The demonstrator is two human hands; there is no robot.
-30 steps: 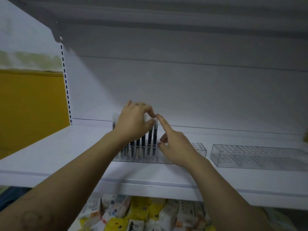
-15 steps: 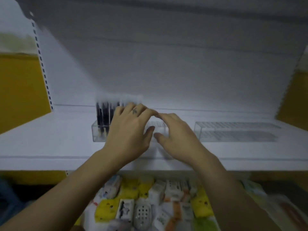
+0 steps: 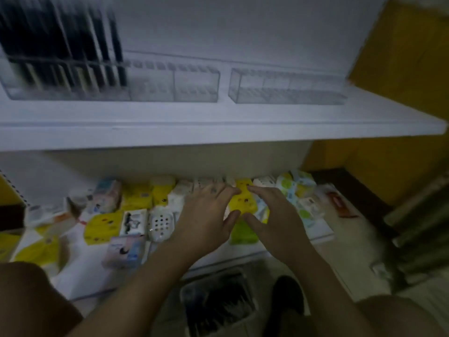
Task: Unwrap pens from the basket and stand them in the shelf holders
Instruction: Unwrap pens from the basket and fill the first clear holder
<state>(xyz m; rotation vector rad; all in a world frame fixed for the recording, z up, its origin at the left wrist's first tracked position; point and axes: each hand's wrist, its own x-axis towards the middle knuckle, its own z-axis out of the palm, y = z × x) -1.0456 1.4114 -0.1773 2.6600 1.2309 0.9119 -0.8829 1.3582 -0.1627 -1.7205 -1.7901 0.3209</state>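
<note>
Down near the person's feet, the basket (image 3: 211, 278) of dark pens (image 3: 218, 310) sits below and nearer than both hands, roughly under the gap between them. The pens seem to lie near-to-far, though blur hides detail. The left hand (image 3: 206, 220) and right hand (image 3: 274, 220) hover empty, fingers loosely spread, thumbs almost touching. The holders (image 3: 286, 86) stand far above on the shelf (image 3: 218, 128).

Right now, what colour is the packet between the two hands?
The packet is yellow, clearest in the head view.
</note>
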